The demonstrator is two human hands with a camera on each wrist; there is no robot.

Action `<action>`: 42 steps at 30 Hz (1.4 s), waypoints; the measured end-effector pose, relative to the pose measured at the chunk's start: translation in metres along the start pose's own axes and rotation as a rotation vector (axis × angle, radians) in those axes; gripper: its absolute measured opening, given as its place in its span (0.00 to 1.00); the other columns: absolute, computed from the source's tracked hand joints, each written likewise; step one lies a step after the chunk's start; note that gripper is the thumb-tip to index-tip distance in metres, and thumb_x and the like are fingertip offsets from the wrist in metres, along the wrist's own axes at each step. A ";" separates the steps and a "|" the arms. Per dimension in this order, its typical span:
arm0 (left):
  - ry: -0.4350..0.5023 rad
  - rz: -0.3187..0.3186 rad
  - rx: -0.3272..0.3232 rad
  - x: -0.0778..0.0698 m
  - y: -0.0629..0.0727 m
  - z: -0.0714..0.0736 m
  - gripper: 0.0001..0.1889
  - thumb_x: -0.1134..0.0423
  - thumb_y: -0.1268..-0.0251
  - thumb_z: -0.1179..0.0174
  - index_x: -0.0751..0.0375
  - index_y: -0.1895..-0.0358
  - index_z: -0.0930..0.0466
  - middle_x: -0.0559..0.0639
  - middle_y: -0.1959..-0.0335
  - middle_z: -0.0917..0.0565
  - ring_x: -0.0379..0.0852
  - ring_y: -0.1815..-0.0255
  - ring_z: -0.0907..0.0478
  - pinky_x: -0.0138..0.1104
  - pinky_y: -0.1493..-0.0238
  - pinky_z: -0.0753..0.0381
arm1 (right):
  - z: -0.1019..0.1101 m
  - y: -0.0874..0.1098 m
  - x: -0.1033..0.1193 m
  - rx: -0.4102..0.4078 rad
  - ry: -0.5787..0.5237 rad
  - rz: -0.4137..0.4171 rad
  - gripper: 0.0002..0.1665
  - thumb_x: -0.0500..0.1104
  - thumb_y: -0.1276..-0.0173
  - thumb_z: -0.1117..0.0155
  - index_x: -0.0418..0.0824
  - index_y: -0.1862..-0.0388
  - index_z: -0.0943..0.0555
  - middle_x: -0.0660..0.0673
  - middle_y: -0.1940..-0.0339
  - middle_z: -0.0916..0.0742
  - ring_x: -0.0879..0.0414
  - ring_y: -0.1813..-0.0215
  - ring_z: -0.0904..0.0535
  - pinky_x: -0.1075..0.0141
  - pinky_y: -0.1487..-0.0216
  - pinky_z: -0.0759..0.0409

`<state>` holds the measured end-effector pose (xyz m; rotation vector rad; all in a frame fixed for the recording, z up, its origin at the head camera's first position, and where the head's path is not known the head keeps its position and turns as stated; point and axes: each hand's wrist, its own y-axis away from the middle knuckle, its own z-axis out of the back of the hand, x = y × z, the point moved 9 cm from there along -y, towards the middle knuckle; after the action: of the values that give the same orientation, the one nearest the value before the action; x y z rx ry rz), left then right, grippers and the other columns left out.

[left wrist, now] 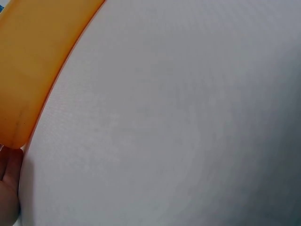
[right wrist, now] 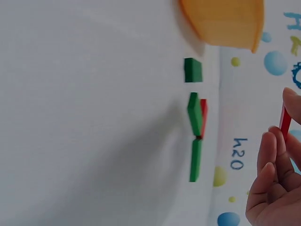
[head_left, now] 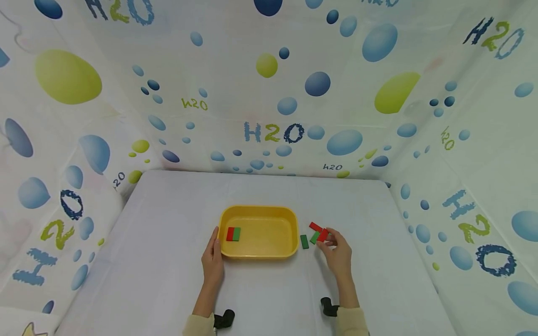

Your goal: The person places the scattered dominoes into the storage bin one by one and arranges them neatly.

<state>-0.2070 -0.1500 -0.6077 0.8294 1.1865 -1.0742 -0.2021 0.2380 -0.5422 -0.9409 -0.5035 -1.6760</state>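
A yellow tray [head_left: 262, 255] stands on the table, with a red block [head_left: 230, 234] and a green block [head_left: 237, 234] side by side in its left part. My left hand [head_left: 213, 261] rests along the tray's left side, its fingers extended against the outer wall. To the right of the tray, my right hand [head_left: 339, 255] pinches a red block [right wrist: 285, 123] between thumb and fingertips, raised above the table. Beneath it lie another red block [head_left: 315, 227] and several green blocks, one green block [head_left: 304, 241] nearest the tray.
A white cloth [head_left: 168, 261] covers the table. Behind and at both sides rises a white curtain [head_left: 235, 93] printed with blue and green spots and H2O lettering. Black wrist mounts [head_left: 224, 318] show at both cuffs.
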 end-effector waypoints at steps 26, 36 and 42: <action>0.006 0.006 0.014 0.002 -0.001 0.000 0.24 0.52 0.19 0.61 0.47 0.25 0.39 0.44 0.25 0.36 0.47 0.23 0.42 0.07 0.37 0.48 | -0.041 -0.022 0.073 0.079 -0.103 0.122 0.29 0.40 0.40 0.27 0.39 0.39 0.22 0.41 0.56 0.16 0.50 0.57 0.21 0.60 0.55 0.19; 0.000 0.018 0.017 0.003 -0.001 0.000 0.24 0.50 0.19 0.61 0.46 0.25 0.40 0.44 0.24 0.36 0.47 0.23 0.42 0.07 0.38 0.48 | -0.083 -0.023 0.100 0.152 -0.144 0.230 0.28 0.40 0.42 0.25 0.38 0.42 0.21 0.41 0.60 0.16 0.51 0.58 0.21 0.68 0.58 0.20; 0.004 0.019 0.020 0.004 -0.001 0.001 0.24 0.51 0.19 0.61 0.44 0.25 0.40 0.44 0.24 0.37 0.46 0.23 0.43 0.07 0.38 0.48 | -0.102 -0.021 0.111 0.196 -0.150 0.258 0.28 0.41 0.41 0.26 0.38 0.41 0.22 0.41 0.59 0.16 0.51 0.58 0.21 0.67 0.57 0.18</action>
<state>-0.2074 -0.1517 -0.6115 0.8571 1.1709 -1.0709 -0.2648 0.1030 -0.5119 -0.9479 -0.6074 -1.3064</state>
